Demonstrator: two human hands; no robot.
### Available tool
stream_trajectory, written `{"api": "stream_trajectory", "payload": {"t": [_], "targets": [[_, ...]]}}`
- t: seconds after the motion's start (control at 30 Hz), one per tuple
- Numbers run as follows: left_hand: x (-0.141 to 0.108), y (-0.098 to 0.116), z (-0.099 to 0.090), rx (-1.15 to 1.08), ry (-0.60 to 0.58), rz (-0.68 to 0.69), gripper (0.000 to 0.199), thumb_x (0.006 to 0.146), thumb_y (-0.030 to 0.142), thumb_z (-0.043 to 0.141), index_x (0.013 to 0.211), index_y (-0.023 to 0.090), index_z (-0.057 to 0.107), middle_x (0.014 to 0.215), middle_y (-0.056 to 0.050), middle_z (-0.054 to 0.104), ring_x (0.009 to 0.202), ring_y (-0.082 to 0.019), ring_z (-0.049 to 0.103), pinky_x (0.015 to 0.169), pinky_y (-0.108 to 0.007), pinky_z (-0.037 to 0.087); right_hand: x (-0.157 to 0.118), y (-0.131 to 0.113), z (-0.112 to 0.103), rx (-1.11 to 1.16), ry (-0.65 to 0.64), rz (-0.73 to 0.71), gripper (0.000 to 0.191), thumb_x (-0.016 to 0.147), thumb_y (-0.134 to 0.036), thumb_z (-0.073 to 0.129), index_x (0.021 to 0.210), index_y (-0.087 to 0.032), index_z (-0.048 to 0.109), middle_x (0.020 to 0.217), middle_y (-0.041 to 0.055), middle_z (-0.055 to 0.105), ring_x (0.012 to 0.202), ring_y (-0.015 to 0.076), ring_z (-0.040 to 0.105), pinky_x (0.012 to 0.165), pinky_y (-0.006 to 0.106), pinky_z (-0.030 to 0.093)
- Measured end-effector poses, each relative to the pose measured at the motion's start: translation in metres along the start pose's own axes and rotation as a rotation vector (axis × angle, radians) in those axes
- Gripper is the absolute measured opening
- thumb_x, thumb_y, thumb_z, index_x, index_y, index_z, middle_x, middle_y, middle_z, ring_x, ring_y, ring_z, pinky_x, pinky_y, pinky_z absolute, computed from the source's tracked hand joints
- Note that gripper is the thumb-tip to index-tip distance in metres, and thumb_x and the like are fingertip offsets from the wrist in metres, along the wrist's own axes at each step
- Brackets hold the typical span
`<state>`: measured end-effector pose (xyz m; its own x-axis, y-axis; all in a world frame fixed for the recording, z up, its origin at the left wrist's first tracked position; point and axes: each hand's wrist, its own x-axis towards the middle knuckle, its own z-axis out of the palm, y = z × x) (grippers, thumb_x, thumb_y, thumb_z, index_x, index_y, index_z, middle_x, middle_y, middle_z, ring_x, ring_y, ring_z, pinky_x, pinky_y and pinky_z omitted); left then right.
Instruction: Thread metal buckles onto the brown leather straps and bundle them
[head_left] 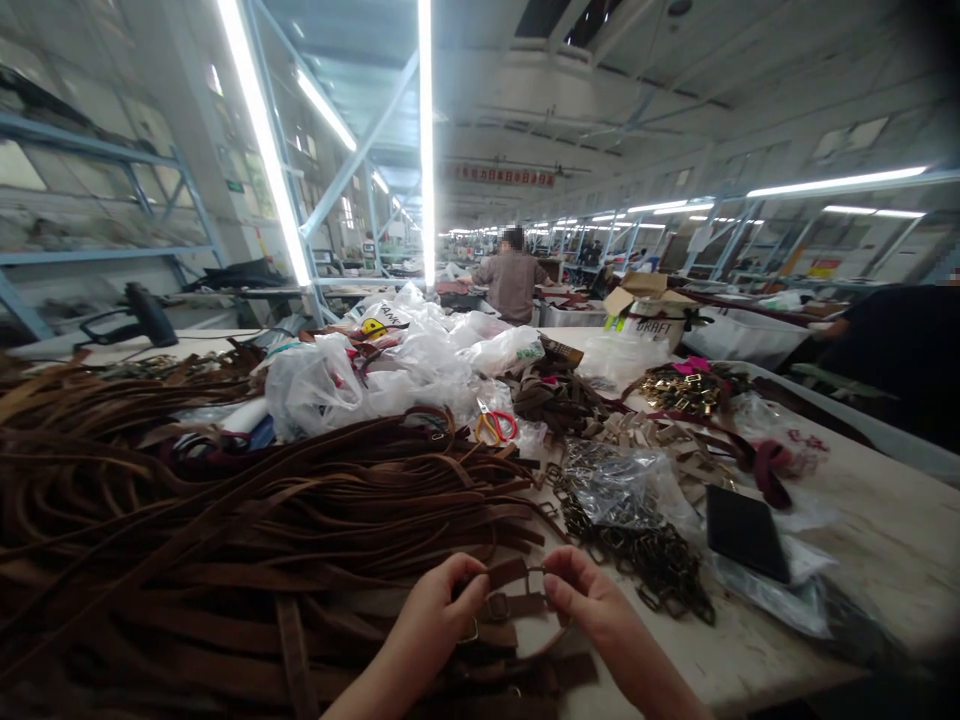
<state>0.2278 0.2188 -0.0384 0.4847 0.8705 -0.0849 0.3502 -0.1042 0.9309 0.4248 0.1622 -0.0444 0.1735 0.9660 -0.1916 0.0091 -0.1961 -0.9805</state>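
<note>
Currently, the left hand (441,607) pinches a brown strap (510,573); beside it, the right hand (585,598) grips a metal ring (535,569). Apparent fitting step: next move requires steady alignment.

A pale table (892,515) bears brown straps (360,490) and metal rings (666,572).
</note>
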Motion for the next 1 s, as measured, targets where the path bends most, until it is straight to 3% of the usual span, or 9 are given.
{"api": "stream_trajectory", "payload": {"t": [0.13,0.27,0.4,0.47,0.6,0.7,0.77,0.87,1.0], "targets": [[0.004,-0.003,-0.001,-0.184,-0.035,-0.153,0.024,0.071,0.040,0.047,0.071,0.016,0.051,0.053,0.007,0.041,0.047,-0.008,0.036,0.046,-0.019,0.030,-0.011,-0.010,0.031,0.503,0.014,0.144,0.036,0.062,-0.037,0.071,0.089,-0.021,0.053,0.069,-0.0045,0.052,0.053,0.0055,0.047,0.050,0.018,0.037],[0.000,-0.003,-0.006,-0.301,-0.145,-0.223,0.032,0.066,0.048,0.052,0.070,0.016,0.048,0.047,0.010,0.033,0.041,-0.005,0.026,0.039,-0.018,0.020,-0.013,-0.009,0.038,0.685,-0.011,0.237,0.038,0.057,-0.029,0.076,0.087,-0.020,0.055,0.070,-0.0031,0.056,0.053,0.0050,0.050,0.049,0.017,0.039],[-0.006,-0.003,-0.012,-0.357,-0.296,-0.193,0.036,0.067,0.050,0.056,0.074,0.015,0.051,0.050,0.009,0.036,0.043,-0.004,0.028,0.040,-0.017,0.020,-0.015,-0.004,0.045,0.689,-0.092,0.315,0.038,0.055,-0.027,0.078,0.084,-0.019,0.056,0.065,-0.0037,0.056,0.048,0.0045,0.048,0.046,0.017,0.038],[-0.009,-0.002,-0.013,-0.364,-0.314,-0.145,0.037,0.074,0.050,0.050,0.080,0.014,0.052,0.054,0.008,0.038,0.045,-0.005,0.030,0.042,-0.017,0.023,-0.015,-0.001,0.051,0.672,-0.141,0.337,0.037,0.055,-0.028,0.078,0.082,-0.018,0.055,0.065,-0.0035,0.056,0.049,0.0044,0.048,0.047,0.017,0.038],[-0.013,0.000,-0.010,-0.176,-0.196,0.030,0.030,0.080,0.039,0.047,0.101,0.018,0.054,0.068,0.004,0.050,0.059,-0.009,0.045,0.055,-0.020,0.036,-0.011,0.002,0.062,0.529,-0.157,0.297,0.036,0.055,-0.031,0.076,0.078,-0.017,0.053,0.063,-0.0040,0.055,0.049,0.0052,0.047,0.047,0.018,0.037],[-0.014,0.001,-0.008,0.030,-0.121,0.216,0.018,0.079,0.026,0.050,0.092,0.021,0.062,0.079,0.000,0.057,0.076,-0.013,0.050,0.072,-0.023,0.038,-0.004,0.002,0.064,0.366,-0.133,0.259,0.037,0.053,-0.036,0.076,0.069,-0.017,0.050,0.055,-0.0061,0.052,0.047,0.0054,0.045,0.046,0.018,0.034],[-0.013,0.001,-0.009,0.054,-0.049,0.283,0.016,0.079,0.026,0.049,0.082,0.020,0.064,0.084,-0.003,0.056,0.080,-0.014,0.051,0.075,-0.024,0.038,0.002,0.004,0.064,0.318,-0.136,0.251,0.039,0.053,-0.042,0.075,0.066,-0.017,0.048,0.051,-0.0071,0.049,0.046,0.0057,0.044,0.046,0.018,0.034],[-0.013,0.001,-0.013,-0.052,0.029,0.282,0.019,0.079,0.031,0.048,0.076,0.016,0.060,0.091,-0.005,0.052,0.082,-0.015,0.049,0.073,-0.024,0.039,0.010,0.009,0.062,0.321,-0.137,0.251,0.041,0.053,-0.047,0.073,0.066,-0.018,0.047,0.050,-0.0070,0.049,0.046,0.0062,0.044,0.046,0.019,0.035],[-0.013,0.002,-0.014,-0.087,-0.040,0.119,0.023,0.080,0.034,0.042,0.067,0.016,0.048,0.063,0.002,0.045,0.060,-0.010,0.042,0.056,-0.020,0.034,0.012,0.011,0.067,0.328,-0.161,0.283,0.039,0.055,-0.044,0.072,0.068,-0.018,0.047,0.052,-0.0064,0.051,0.046,0.0061,0.046,0.048,0.019,0.036]]}}
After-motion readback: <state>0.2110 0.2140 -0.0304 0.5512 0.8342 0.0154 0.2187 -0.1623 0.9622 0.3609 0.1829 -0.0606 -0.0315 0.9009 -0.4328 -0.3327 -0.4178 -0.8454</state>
